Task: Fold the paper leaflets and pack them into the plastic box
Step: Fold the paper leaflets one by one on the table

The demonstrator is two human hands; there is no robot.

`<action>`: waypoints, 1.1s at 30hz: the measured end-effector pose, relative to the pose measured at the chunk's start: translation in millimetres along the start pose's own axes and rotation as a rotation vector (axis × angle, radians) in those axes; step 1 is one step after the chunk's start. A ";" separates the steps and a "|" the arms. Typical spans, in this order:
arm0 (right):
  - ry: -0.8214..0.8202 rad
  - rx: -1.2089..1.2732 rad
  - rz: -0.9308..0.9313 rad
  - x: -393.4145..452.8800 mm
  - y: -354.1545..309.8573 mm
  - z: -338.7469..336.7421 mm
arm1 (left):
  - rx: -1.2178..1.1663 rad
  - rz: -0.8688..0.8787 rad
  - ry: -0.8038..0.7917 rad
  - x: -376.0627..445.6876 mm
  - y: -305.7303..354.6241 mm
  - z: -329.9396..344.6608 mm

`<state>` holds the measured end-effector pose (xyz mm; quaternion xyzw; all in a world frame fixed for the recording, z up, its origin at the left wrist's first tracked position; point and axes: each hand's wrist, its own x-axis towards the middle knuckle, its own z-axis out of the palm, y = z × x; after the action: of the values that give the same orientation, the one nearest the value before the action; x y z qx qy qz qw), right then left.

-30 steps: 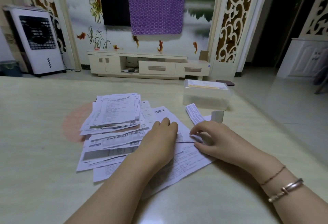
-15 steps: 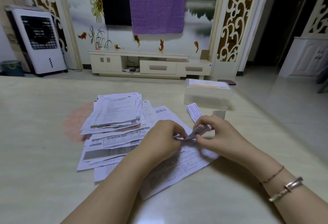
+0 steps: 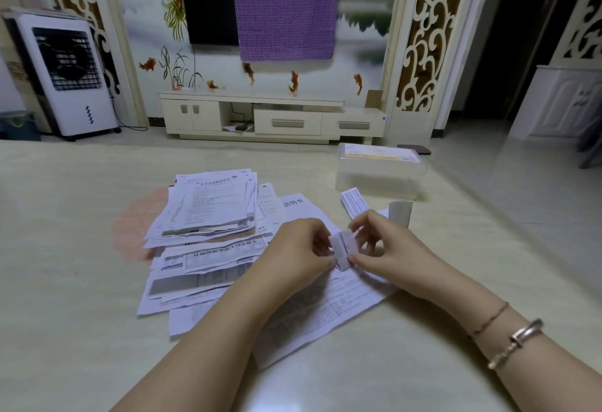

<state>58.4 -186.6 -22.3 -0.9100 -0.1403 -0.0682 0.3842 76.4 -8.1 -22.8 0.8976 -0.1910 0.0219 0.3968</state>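
Both hands held one small folded leaflet (image 3: pixel 341 250) in the air just above the loose sheets (image 3: pixel 208 239) spread on the tabletop (image 3: pixel 65 281). The left hand (image 3: pixel 293 255) pinched the leaflet's left edge between thumb and fingers, and the right hand (image 3: pixel 391 252) pinched its right edge the same way, so neither hand was free. The leaflet was already narrow and stood roughly upright between the two grips, its long axis running from the person towards the plastic box (image 3: pixel 379 172), tilted slightly.

The plastic box sat beyond the leaflet and to its right, well apart from it, with its lid apparently on; through the cloudy wall its contents could not be made out. A folded strip (image 3: pixel 353 202) and a small grey paper roll (image 3: pixel 400 212) lay between the hands and the box.

The right hand was the nearer of the two to the box, so it seemed the natural one to carry the leaflet over once the last crease was pressed, a reach forward and rightward. The lid looked likely to need lifting first. The large pile of unfolded sheets, left of the leaflet, suggested the task was far from finished.
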 end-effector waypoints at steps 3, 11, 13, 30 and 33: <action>0.000 -0.142 0.007 3.0 2.8 5.1 | -0.060 -0.033 0.000 -0.3 -0.6 -1.1; 0.030 -0.309 -0.102 -2.0 2.2 7.2 | 0.119 0.002 0.021 0.1 -1.1 4.3; 0.059 -0.363 -0.112 -0.8 5.3 5.1 | 0.123 -0.013 0.025 0.0 -1.0 3.8; 0.328 -0.662 -0.456 6.6 0.7 0.4 | -0.192 -0.046 0.420 0.3 5.4 -38.3; 0.615 -0.634 -0.426 8.5 -4.4 -8.2 | -0.474 -0.046 0.440 -3.5 9.6 -48.9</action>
<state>65.0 -187.8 -11.7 -0.8710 -0.1757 -0.4500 0.0896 75.2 22.5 16.7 0.7579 -0.0800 0.1613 0.6270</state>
